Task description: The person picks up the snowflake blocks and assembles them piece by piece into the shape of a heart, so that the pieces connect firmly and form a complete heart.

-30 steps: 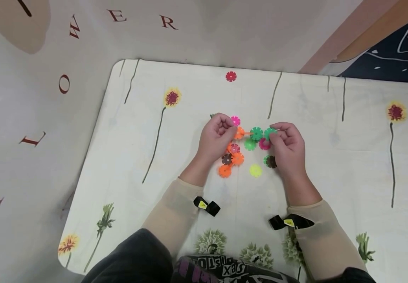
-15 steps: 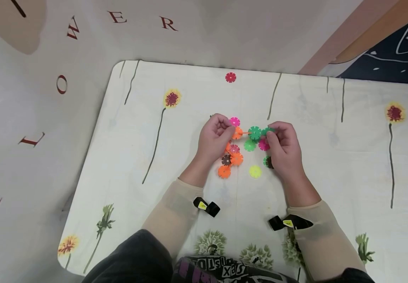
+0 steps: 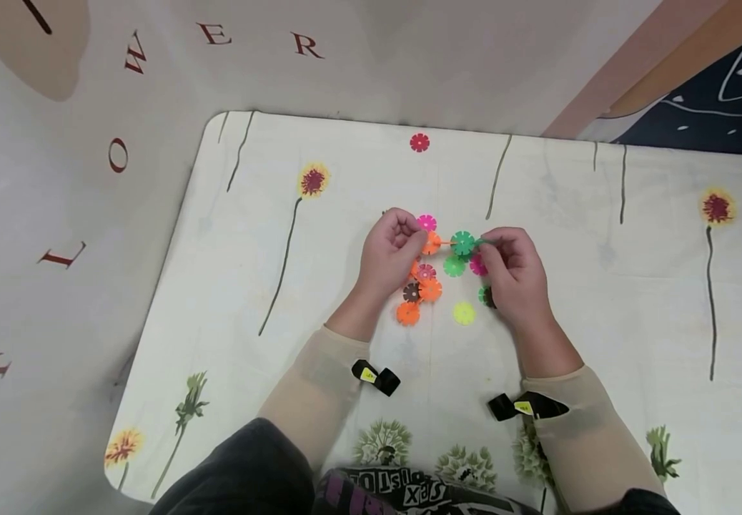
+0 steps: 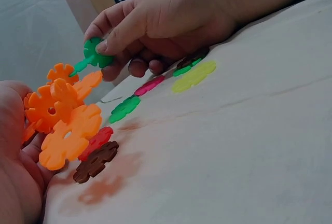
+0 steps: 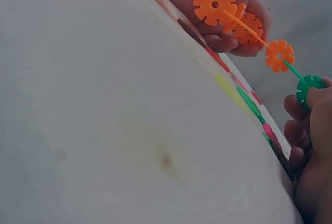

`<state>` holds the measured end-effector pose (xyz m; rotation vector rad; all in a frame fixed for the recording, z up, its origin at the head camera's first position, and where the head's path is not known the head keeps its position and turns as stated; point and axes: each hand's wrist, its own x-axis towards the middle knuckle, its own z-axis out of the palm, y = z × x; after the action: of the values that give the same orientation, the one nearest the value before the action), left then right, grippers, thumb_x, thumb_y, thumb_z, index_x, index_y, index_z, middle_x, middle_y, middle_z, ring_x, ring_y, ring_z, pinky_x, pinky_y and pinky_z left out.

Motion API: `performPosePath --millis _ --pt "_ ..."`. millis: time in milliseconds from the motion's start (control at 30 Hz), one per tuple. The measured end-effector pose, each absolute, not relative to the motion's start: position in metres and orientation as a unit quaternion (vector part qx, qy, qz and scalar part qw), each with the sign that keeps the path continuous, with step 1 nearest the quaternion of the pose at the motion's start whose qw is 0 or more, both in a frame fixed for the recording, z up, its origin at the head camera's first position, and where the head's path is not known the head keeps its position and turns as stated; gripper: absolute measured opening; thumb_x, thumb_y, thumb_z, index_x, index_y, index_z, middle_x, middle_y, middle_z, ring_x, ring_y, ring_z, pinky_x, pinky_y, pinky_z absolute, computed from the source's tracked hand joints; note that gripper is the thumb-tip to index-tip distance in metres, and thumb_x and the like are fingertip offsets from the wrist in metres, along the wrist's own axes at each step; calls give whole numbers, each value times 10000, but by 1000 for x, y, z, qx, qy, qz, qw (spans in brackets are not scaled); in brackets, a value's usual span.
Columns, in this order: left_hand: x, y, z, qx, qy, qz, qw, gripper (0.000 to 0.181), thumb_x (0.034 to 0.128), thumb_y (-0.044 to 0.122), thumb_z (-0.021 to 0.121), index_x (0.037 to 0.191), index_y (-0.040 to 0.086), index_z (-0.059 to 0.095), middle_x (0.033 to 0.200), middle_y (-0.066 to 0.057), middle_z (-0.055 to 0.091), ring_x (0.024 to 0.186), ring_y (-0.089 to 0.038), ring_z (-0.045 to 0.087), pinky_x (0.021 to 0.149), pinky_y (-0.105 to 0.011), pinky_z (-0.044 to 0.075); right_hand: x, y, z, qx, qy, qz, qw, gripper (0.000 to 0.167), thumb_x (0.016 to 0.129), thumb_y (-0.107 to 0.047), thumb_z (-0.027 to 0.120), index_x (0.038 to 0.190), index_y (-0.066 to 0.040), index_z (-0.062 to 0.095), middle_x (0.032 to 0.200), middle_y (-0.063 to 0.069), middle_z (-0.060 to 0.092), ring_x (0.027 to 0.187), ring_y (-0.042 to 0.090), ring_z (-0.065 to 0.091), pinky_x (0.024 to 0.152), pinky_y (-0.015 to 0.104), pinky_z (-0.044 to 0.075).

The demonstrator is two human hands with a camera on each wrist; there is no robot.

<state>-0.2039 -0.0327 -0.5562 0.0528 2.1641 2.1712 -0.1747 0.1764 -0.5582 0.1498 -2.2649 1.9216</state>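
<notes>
Several orange notched discs (image 4: 70, 136), slotted together, are held by my left hand (image 3: 389, 254), whose fingers curl round them above the table. Pinched between thumb and finger of my right hand (image 3: 517, 275) is a green disc (image 5: 308, 90). Another green disc (image 3: 463, 243) stands between the hands; in the right wrist view the green pieces meet an orange disc (image 5: 279, 56) at the end of the orange cluster. My left fingers hide part of that cluster.
Below the hands lie a brown disc (image 4: 96, 162), a light green disc (image 3: 454, 266), a yellow disc (image 3: 464, 313) and pink ones. A red disc (image 3: 419, 142) lies near the far edge of the flower-patterned tablecloth (image 3: 345, 400).
My right hand has shifted slightly left, and its green disc has turned from nearly face-on to edge-on in the head view. The left hand has hardly moved.
</notes>
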Motion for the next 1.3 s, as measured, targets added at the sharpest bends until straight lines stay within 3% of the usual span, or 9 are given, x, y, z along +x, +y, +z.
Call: performPosePath --millis 300,600,833,1300 --pt "-204 -34 -556 20 703 710 38 57 1028 40 650 1056 57 603 915 -95 618 691 -197 518 638 -225 478 -172 176 -554 8 -796 599 80 108 988 34 720 1081 15 771 880 115 724 707 141 576 627 191 476" --pt "-205 -38 -555 31 682 729 51 83 1024 0 652 1061 43 592 905 -97 595 724 -213 549 670 -214 506 -171 179 -556 25 -794 603 69 149 909 117 768 1020 29 813 884 35 771 606 65 586 554 162 477" --pt "-205 -39 -556 25 665 743 74 78 1018 10 671 1039 61 616 874 -106 582 697 -219 523 628 -214 489 -171 182 -558 30 -797 600 64 124 916 88 771 1016 33 819 919 176 782 627 44 626 560 155 489" --pt "-204 -41 -557 42 683 725 79 63 1023 32 673 1043 67 624 858 -111 571 662 -229 482 590 -230 445 -172 182 -558 35 -803 591 67 81 906 92 792 967 45 817 951 217 783 649 14 635 592 146 500"
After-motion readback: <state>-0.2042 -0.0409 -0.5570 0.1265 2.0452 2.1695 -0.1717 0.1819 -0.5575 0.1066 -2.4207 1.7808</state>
